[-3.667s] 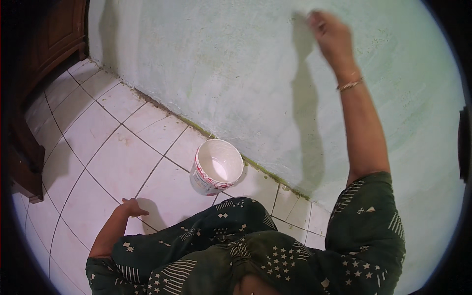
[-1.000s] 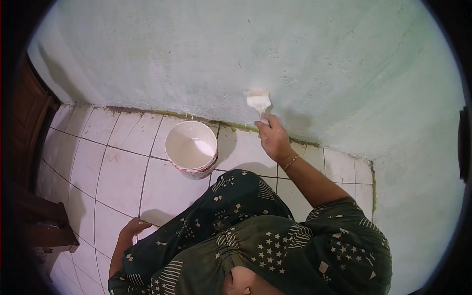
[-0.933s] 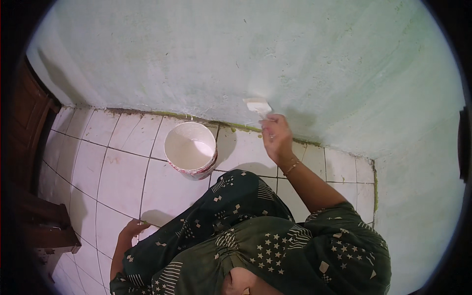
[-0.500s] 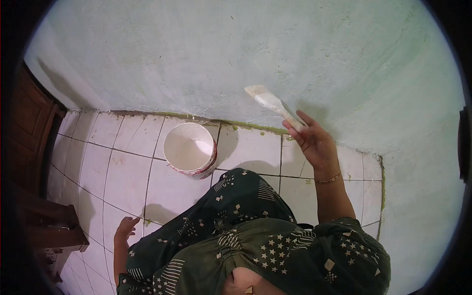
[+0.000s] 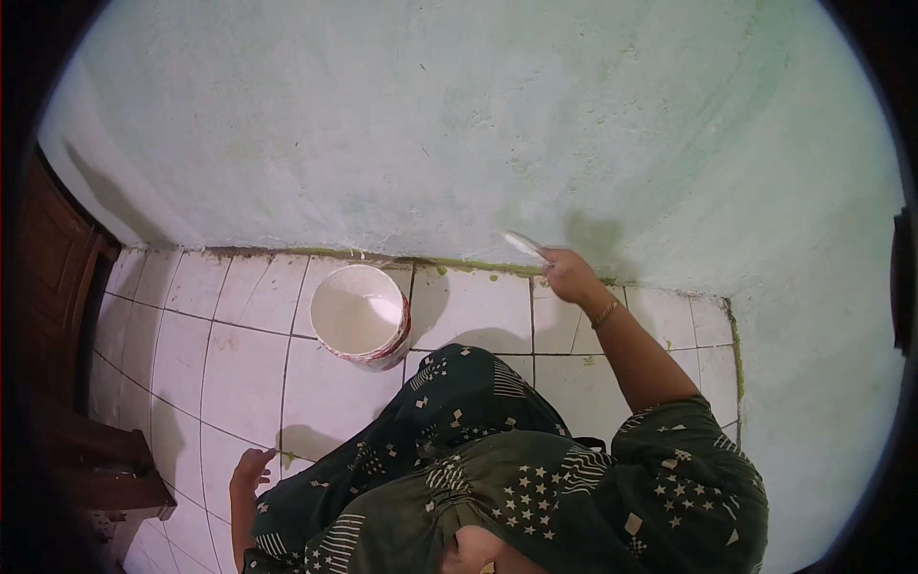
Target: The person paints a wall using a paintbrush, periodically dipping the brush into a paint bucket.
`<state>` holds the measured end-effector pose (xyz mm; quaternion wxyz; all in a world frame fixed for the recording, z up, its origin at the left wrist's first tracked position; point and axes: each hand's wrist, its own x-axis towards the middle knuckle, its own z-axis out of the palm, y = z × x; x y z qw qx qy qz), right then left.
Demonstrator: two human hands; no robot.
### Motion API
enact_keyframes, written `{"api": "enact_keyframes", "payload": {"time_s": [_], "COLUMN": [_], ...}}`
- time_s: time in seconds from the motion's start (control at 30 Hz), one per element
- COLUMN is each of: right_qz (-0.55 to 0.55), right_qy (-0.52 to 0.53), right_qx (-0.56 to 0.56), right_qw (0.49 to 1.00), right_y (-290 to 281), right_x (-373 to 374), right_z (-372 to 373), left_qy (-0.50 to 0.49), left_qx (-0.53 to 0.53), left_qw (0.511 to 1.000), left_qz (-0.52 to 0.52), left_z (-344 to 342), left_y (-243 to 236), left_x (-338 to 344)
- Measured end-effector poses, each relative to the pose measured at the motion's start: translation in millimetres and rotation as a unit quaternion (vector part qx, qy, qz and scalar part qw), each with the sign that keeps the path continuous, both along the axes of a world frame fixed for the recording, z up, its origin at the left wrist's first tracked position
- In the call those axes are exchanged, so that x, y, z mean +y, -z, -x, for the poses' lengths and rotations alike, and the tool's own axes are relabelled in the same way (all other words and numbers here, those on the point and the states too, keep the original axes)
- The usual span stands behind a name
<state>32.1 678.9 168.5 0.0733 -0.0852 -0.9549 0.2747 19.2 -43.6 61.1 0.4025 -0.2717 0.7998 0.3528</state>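
Low in front of the pale green wall (image 5: 411, 124), my right hand (image 5: 574, 279) grips a white paintbrush (image 5: 521, 244) by its handle, bristles pointing up and left near the wall's foot. To the left of it, a white bucket (image 5: 335, 316) with red markings round its side stands on the white floor tiles (image 5: 239, 383); its pale inside shows. My left hand (image 5: 252, 465) hangs at the lower left beside my dark patterned clothing, fingers loosely apart with nothing in them.
A dark wooden panelled piece of furniture (image 5: 53, 239) runs along the left, with another wooden part (image 5: 110, 469) lower down. The walls meet in a corner at the right. A grimy yellow-green line follows the foot of the wall. My knee is raised near the bucket.
My right hand has come down from high on the wall; in the last half second it turned over with the brush and moved slightly left. The view has shifted a little.
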Motion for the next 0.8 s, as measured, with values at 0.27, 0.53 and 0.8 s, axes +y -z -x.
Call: {"api": "enact_keyframes", "payload": {"time_s": [0.27,0.53,0.8], "right_qz": [-0.137,-0.276,-0.256], "right_qy": [0.138,0.207,0.324], "right_qx": [-0.004,0.376,0.187], "right_qw": [0.981,0.860,0.891], "right_y": [-137,-288,-139], "right_x": [17,-44,-50], "right_z": [-2,-8,45], "left_qy": [-0.023,-0.005,-0.009], "left_qx": [0.050,0.011,0.060], "left_qw": [0.998,1.000,0.997], "left_qz": [-0.041,-0.025,-0.053], "left_z": [9,14,19], "left_y": [11,32,42], "left_x": [8,-6,-1]}}
